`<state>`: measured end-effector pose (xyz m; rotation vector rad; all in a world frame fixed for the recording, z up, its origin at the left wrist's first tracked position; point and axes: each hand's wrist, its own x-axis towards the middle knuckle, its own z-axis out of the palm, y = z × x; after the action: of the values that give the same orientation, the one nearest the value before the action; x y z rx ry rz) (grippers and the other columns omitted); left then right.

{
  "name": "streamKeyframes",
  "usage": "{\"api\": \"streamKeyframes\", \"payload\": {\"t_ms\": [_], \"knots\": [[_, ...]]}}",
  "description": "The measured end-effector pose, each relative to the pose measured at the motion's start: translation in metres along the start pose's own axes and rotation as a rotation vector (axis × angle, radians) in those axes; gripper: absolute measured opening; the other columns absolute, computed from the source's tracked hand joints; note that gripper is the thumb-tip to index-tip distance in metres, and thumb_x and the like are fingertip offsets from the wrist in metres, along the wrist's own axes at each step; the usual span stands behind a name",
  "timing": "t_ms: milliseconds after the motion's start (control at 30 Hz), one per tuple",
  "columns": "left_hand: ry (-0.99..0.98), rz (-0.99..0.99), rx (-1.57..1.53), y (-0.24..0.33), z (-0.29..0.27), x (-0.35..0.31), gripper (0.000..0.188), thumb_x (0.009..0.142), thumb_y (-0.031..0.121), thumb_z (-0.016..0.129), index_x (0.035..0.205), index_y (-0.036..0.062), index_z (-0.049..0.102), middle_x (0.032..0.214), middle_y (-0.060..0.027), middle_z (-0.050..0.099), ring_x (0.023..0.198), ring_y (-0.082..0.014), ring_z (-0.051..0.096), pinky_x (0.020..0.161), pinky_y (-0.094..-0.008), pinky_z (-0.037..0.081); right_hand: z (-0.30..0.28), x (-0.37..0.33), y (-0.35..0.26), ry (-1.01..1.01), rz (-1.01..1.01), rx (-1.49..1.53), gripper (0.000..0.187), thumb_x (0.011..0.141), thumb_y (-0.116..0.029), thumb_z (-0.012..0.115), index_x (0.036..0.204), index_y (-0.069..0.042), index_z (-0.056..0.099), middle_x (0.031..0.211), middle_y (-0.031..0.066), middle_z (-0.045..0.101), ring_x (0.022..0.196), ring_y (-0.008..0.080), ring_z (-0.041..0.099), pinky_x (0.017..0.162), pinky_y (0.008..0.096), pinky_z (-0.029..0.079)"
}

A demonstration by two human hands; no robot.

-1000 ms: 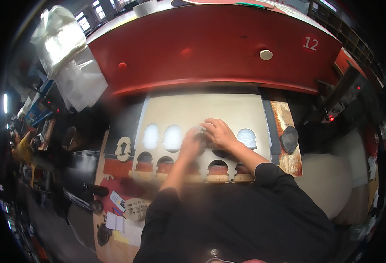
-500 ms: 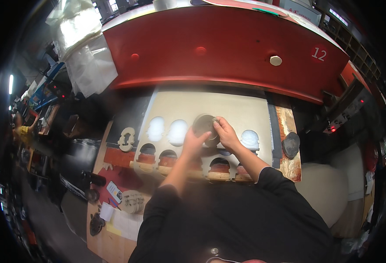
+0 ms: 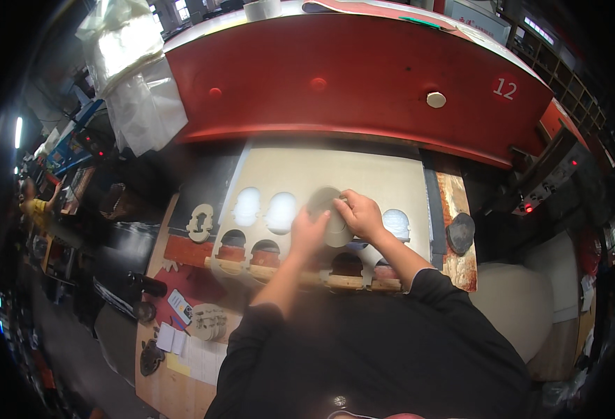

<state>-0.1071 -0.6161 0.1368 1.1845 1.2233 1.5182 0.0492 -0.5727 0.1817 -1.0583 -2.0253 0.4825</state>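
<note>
Both hands are together over a large beige sheet [image 3: 363, 160], gripping a rounded grey-beige cut piece [image 3: 338, 233] between them. My left hand [image 3: 309, 236] is closed on its left side, thumb across its face. On the upper right side, my right hand [image 3: 361, 215] pinches its edge with bent fingers. A darker upper part of the piece is blurred, so I cannot tell whether it is one layer or several. Around the hands the sheet has rounded cut-out openings; white shows through the far ones, dark and red surfaces through the near ones.
A red machine beam [image 3: 363, 77] spans the far side. A ring-shaped beige piece [image 3: 200, 223] lies left of the sheet, a dark oval object [image 3: 460, 233] right. On the near-left table are a phone [image 3: 180, 307], a stack of beige pieces [image 3: 209, 322] and papers [image 3: 206, 357].
The piece has tilted, so more of its pale lower face shows. My right fingers have shifted over its upper edge; my left hand has hardly moved.
</note>
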Motion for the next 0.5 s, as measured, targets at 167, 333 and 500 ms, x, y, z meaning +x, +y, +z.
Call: {"api": "streamKeyframes", "payload": {"t_ms": [167, 333, 500], "knots": [[0.088, 0.013, 0.157, 0.012, 0.005, -0.004, 0.034, 0.087, 0.019, 0.068, 0.110, -0.0042, 0.062, 0.100, -0.0215, 0.070, 0.092, -0.0310, 0.069, 0.080, -0.0395, 0.053, -0.001, -0.006, -0.012, 0.255, -0.236, -0.260, 0.024, 0.087, -0.029, 0.067, 0.076, -0.009, 0.060, 0.062, 0.0091, 0.062, 0.056, 0.0294, 0.062, 0.051, 0.0398, 0.047], [0.155, 0.064, 0.488, 0.013, 0.010, 0.001, 0.030, 0.085, 0.015, 0.067, 0.110, -0.0009, 0.062, 0.087, -0.0144, 0.070, 0.078, -0.0209, 0.069, 0.070, -0.0344, 0.053, 0.008, -0.013, -0.010, 0.343, -0.315, -0.348, 0.024, 0.086, -0.028, 0.068, 0.073, -0.011, 0.057, 0.060, 0.0082, 0.059, 0.053, 0.0270, 0.059, 0.049, 0.0386, 0.045], [0.194, 0.120, 0.579, 0.000, 0.001, 0.009, 0.029, 0.083, 0.013, 0.063, 0.109, 0.0002, 0.062, 0.086, -0.0142, 0.070, 0.075, -0.0208, 0.067, 0.069, -0.0344, 0.052, 0.026, -0.019, -0.009, 0.363, -0.279, -0.263, 0.023, 0.090, -0.028, 0.064, 0.079, -0.008, 0.060, 0.065, 0.0089, 0.060, 0.054, 0.0232, 0.055, 0.053, 0.0344, 0.045]]}}
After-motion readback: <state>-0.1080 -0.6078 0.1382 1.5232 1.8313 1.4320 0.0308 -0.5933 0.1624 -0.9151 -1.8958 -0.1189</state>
